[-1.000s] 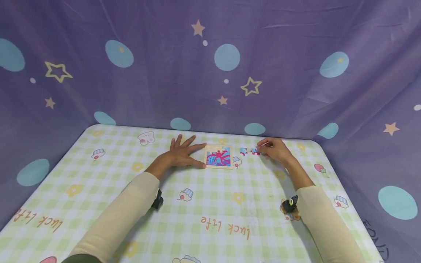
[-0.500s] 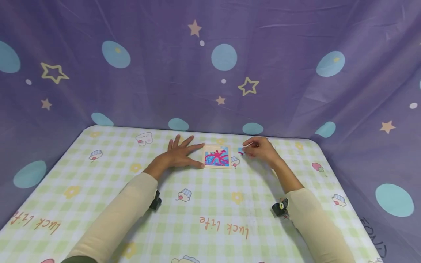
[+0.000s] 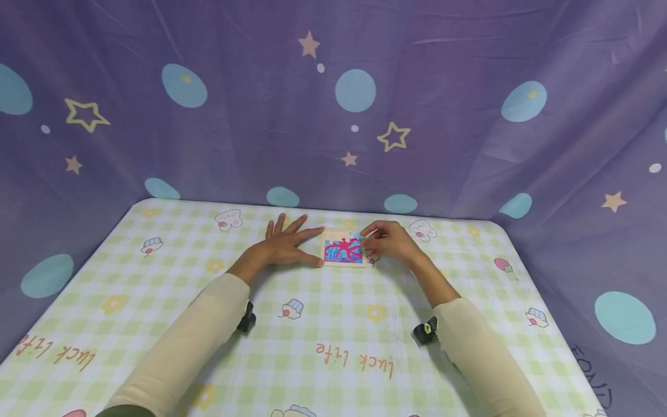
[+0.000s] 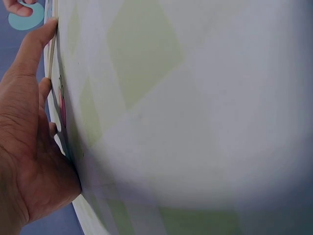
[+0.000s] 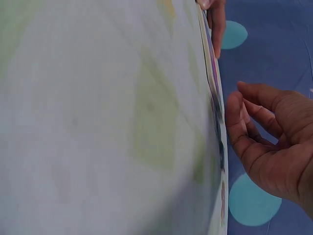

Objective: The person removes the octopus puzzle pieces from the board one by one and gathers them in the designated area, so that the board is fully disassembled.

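A small jigsaw puzzle (image 3: 344,253) with a red octopus on blue lies in a light wooden frame (image 3: 344,265); a pale strip of the frame shows bare at its far left. My left hand (image 3: 286,246) spreads thumb and index finger straight against the frame's left corners. At the frame's right edge is my right hand (image 3: 393,240), thumb and fingers bent, tips near each other. The right wrist view shows nothing between its fingertips, above thin dark-blue edges (image 5: 221,156) on the table. The loose puzzle pieces are hidden in the head view.
A green-and-white checked tablecloth (image 3: 333,313) with printed cupcakes and flowers covers the table. Behind and beside the table hangs a purple curtain (image 3: 292,116) with stars and blue ovals. Each wrist wears a black camera (image 3: 426,331).
My right hand has moved left from the loose puzzle pieces to the frame's right edge, covering the spot where they lay. The left hand stays at the frame.
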Available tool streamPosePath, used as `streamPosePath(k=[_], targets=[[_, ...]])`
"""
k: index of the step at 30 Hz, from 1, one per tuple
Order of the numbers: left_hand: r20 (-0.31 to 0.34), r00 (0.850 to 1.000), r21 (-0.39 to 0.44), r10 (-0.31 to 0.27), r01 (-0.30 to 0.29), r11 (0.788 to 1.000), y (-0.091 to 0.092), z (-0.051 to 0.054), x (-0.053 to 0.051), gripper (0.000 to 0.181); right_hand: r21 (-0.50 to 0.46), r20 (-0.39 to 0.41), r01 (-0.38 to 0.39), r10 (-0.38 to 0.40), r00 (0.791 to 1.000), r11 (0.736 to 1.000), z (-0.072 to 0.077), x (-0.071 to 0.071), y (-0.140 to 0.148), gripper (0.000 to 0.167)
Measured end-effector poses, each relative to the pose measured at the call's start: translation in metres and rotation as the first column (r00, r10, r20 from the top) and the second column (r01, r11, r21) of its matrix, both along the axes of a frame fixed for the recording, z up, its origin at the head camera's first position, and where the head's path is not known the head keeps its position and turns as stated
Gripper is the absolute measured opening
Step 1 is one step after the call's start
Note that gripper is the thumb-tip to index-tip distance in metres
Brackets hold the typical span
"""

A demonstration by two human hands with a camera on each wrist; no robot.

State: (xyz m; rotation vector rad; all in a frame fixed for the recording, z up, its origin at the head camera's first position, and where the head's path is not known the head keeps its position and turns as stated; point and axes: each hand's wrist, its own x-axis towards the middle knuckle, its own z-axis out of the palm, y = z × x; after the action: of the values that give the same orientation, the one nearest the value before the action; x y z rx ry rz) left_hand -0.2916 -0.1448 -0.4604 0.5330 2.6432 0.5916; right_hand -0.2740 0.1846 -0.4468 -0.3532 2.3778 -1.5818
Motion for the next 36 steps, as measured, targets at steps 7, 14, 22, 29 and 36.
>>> streamPosePath(k=[7, 14, 22, 29, 36], targets=[[-0.007, 1.000, -0.015, 0.009, -0.009, 1.000, 0.001, -0.006, -0.006, 0.112, 0.027, 0.016, -0.016, 0.016, 1.000, 1.000, -0.005, -0.003, -0.013, 0.030], [-0.008, 1.000, -0.033, 0.006, -0.006, 0.999, 0.002, -0.005, -0.004, 0.111, 0.094, 0.041, -0.020, 0.016, 0.999, 0.995, -0.004, -0.006, -0.022, 0.030], [-0.007, 1.000, -0.060, 0.016, -0.017, 0.998, 0.002, -0.007, -0.006, 0.111, 0.172, 0.043, -0.025, 0.018, 0.999, 0.985, -0.002, -0.007, -0.026, 0.027], [0.001, 1.000, -0.046, 0.018, -0.018, 0.999, 0.001, -0.003, -0.003, 0.110, 0.195, 0.070, -0.006, -0.008, 0.998, 0.981, -0.001, -0.009, -0.028, 0.027], [-0.024, 1.000, -0.040, 0.007, -0.008, 0.999, 0.001, -0.007, -0.005, 0.112, 0.206, 0.078, -0.001, -0.015, 0.997, 0.979, 0.002, -0.009, -0.030, 0.024]])
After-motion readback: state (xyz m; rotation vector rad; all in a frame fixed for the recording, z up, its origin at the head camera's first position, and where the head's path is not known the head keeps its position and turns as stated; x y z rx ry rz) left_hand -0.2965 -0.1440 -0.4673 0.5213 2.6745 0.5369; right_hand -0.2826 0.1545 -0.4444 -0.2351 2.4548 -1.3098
